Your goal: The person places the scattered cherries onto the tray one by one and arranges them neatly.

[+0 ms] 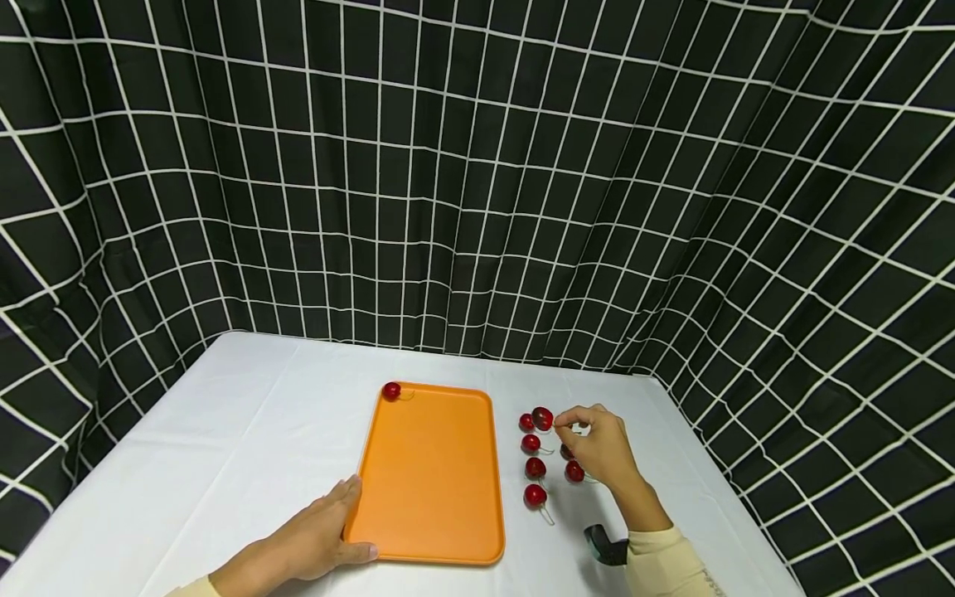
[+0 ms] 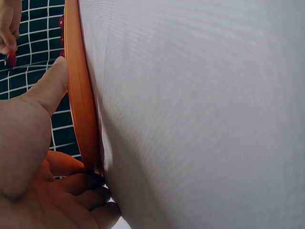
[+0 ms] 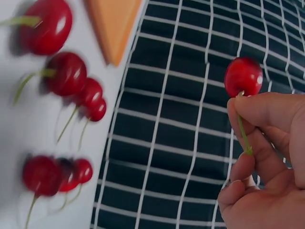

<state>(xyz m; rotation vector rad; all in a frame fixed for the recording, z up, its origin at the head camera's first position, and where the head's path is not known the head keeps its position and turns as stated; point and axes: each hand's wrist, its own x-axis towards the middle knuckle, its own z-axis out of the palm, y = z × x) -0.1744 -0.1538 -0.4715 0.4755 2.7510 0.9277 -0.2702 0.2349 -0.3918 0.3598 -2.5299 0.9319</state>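
Observation:
My right hand (image 1: 603, 448) pinches a red cherry (image 3: 243, 76) by its thin green stem between thumb and forefinger, with the fruit held up above the table. Below it, several red cherries (image 1: 535, 496) with stems lie in two rows on the white cloth. My left hand (image 1: 313, 535) rests at the near left corner of an orange tray (image 1: 429, 481). Its thumb lies on the front rim and its fairly straight fingers touch the left side. One cherry (image 1: 391, 390) sits in the tray's far left corner, its stem pointing right.
A white cloth (image 1: 224, 431) covers the table. Black curtains (image 1: 418, 191) with a white grid hang behind it and along both sides. A dark wrist-worn device (image 1: 606, 547) shows beside the right cuff.

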